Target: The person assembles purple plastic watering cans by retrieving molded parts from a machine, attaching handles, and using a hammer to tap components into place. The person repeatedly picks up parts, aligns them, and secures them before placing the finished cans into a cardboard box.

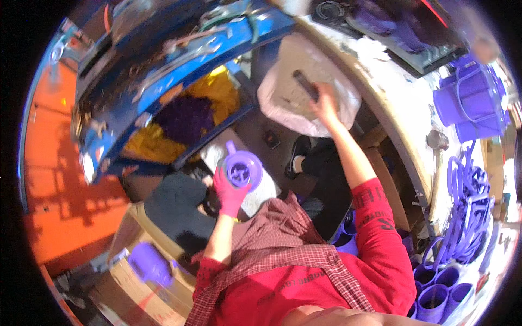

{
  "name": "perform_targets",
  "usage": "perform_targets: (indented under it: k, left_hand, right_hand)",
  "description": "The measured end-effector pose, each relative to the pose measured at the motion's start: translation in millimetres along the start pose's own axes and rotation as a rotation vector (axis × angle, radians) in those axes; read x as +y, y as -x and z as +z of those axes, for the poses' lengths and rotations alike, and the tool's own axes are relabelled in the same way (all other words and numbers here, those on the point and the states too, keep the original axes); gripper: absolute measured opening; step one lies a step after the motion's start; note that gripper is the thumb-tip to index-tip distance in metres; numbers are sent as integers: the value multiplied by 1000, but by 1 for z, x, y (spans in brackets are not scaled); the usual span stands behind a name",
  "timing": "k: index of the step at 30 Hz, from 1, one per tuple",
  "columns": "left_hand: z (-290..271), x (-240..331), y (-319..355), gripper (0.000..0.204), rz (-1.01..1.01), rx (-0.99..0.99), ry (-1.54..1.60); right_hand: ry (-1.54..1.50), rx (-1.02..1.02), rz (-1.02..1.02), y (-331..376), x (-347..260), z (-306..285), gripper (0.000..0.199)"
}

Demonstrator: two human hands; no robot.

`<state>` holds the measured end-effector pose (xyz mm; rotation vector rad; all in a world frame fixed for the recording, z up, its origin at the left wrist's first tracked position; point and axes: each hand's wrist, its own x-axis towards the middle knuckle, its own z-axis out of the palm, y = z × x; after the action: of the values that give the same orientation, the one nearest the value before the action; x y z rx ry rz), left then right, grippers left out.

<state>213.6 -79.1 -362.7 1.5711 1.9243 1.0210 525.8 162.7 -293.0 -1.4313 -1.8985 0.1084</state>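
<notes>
My left hand [229,195], in a pink glove, is closed on the rim of a purple round plastic piece [253,164]. This piece has a spoked opening in its middle and a short stub pointing away from me. It is held above a pale block [263,196] between my legs. Bare, my right hand [326,103] grips a dark bar-shaped tool [304,84]. The tool is over a white lined sack [283,117] with pale beige contents. My right fingers are partly blurred, and I cannot make out the tool's working end.
At left, a blue workbench [217,48] carries wrenches; yellow and dark purple material lies beneath. A cardboard box [122,274] with a purple plastic piece [149,264] is near my left. The right-hand table [399,117] holds purple buckets [470,100], straps [465,212] and a hammer [436,140]. Purple cups [433,300] stand below.
</notes>
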Motion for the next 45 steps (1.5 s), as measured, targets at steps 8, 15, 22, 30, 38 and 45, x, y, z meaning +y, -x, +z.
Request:
perform_targets:
  k: [8,15,22,30,38,45]
  left_hand:
    - [13,-10,-3,97,117,115,-20]
    - [16,-22,-2,101,122,49,-38]
    - [19,-28,-5,91,56,-33,-11]
    - [19,-26,-5,91,202,77,-80]
    - [20,-35,1,105,185,8,-80]
    - [16,-33,-7,104,224,67,-50]
  right_hand:
    - [-1411,302,-141,28,-188,-125,24]
    - [-1366,-62,154,85,-256,4,22]
    - [-1345,-49,234,85,-239,42,21]
    - [-1623,-47,366,63,-235,30,22]
    - [-1587,91,424,82,-220,34,32]
    - [-1681,225,289,86,-216,24,21]
